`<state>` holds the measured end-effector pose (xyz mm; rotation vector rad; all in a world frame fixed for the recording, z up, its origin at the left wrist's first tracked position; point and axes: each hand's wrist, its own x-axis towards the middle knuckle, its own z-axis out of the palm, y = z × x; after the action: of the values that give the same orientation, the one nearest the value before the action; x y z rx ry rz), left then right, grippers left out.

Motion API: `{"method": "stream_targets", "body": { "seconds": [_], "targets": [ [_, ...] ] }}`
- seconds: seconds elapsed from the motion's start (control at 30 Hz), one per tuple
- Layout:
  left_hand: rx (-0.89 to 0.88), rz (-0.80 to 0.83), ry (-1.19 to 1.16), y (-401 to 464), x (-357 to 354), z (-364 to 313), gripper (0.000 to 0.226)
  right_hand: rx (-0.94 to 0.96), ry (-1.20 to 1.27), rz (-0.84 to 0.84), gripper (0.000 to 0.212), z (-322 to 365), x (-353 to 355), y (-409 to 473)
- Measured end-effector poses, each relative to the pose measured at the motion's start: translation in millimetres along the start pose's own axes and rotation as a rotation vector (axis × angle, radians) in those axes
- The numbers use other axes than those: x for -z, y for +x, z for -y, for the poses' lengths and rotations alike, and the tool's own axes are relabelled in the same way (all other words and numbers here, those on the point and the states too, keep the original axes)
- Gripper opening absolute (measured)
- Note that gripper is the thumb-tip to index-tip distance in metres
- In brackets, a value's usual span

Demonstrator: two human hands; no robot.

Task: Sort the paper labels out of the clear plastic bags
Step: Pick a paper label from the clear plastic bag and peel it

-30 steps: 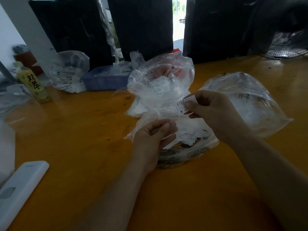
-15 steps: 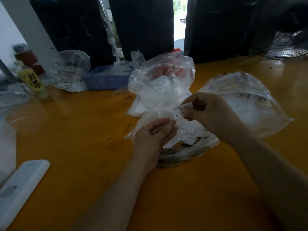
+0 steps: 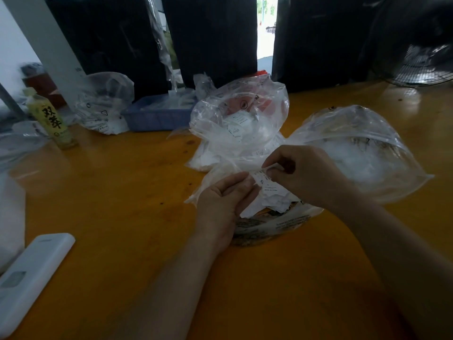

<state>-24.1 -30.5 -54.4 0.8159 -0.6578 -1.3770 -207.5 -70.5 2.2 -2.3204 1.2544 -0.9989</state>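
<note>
A small white paper label (image 3: 263, 179) marked XL is pinched between the fingertips of my right hand (image 3: 304, 175). Just left of it, my left hand (image 3: 224, 204) grips the thin clear plastic bag (image 3: 218, 177) that the label touches. Under both hands a pile of loose white labels (image 3: 277, 201) lies in an open printed bag (image 3: 274, 225). Behind stands a puffed clear bag (image 3: 240, 119) with labels inside. To the right lies a large clear bag (image 3: 362, 153) with white contents.
The orange wooden table (image 3: 117, 192) carries a blue tray (image 3: 157, 116), another clear bag (image 3: 105, 104) at the back left, a yellow drink bottle (image 3: 50, 119) and a white device (image 3: 29, 278) at the near left. A fan (image 3: 421, 69) stands at the back right.
My right hand has come down and leftward with the label, closing the gap to my left hand. The label now hangs lower, over the pile.
</note>
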Motion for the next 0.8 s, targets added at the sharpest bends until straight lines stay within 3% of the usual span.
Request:
{"method": "stream_targets", "body": {
  "seconds": [0.2, 0.43, 0.6, 0.8],
  "targets": [
    [0.012, -0.029, 0.087, -1, 0, -1, 0.026, -0.005, -0.003, 0.085, 0.017, -1, -2, 0],
    [0.007, -0.023, 0.111, -1, 1, -1, 0.022, -0.070, 0.069, 0.032, 0.020, -6, 4, 2],
    [-0.015, 0.006, 0.115, -1, 1, 0, 0.038, -0.070, 0.049, -0.012, 0.014, -5, 5, 1],
    [0.002, -0.020, 0.140, 1, 3, 1, 0.028, -0.068, 0.054, 0.047, 0.013, -3, 7, 0]
  ]
}}
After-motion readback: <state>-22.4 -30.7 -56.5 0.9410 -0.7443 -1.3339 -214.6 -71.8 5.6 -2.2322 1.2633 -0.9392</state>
